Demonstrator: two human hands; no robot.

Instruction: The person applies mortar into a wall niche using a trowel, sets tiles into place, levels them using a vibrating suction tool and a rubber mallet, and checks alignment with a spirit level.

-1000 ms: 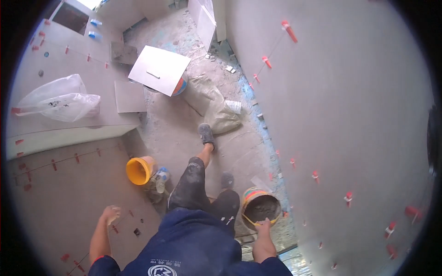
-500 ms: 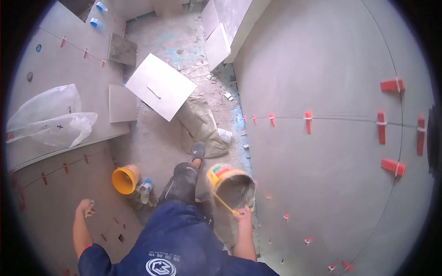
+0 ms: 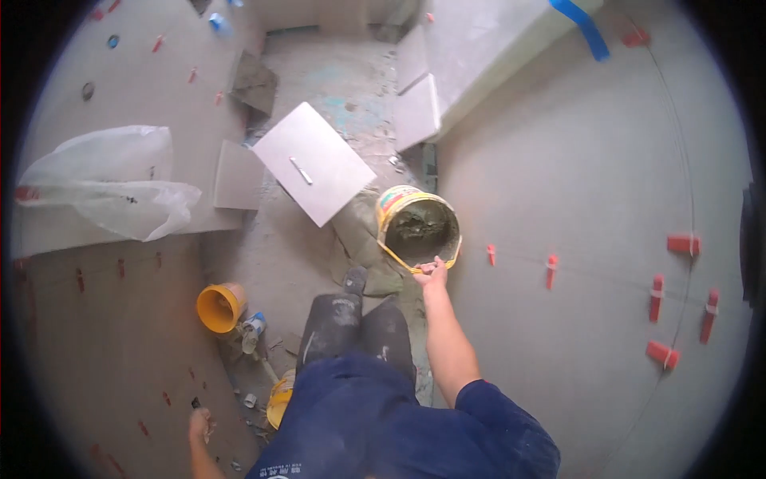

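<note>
My right hand (image 3: 433, 270) grips the yellow handle of a multicoloured bucket (image 3: 387, 209) with grey, wet-looking mortar (image 3: 419, 227) inside, held out ahead of me on the right over a crumpled sack (image 3: 357, 247) on the floor. At the lower left my left hand (image 3: 201, 425) hangs beside the left wall, holding nothing, its fingers loosely bent and apart; it is somewhat blurred.
A white board (image 3: 287, 144) with a pale bar on it lies ahead. Yellow buckets (image 3: 217, 309) stand left, near rubble. A translucent bag (image 3: 104, 156) lies on the left ledge. Tiles (image 3: 415, 120) lean against both sides. Red clips (image 3: 657, 297) dot the large grey walls.
My right hand has carried the bucket forward and up, nearer the board and over the sack. My left hand is lower. My legs and view have shifted, showing another yellow bucket by my body.
</note>
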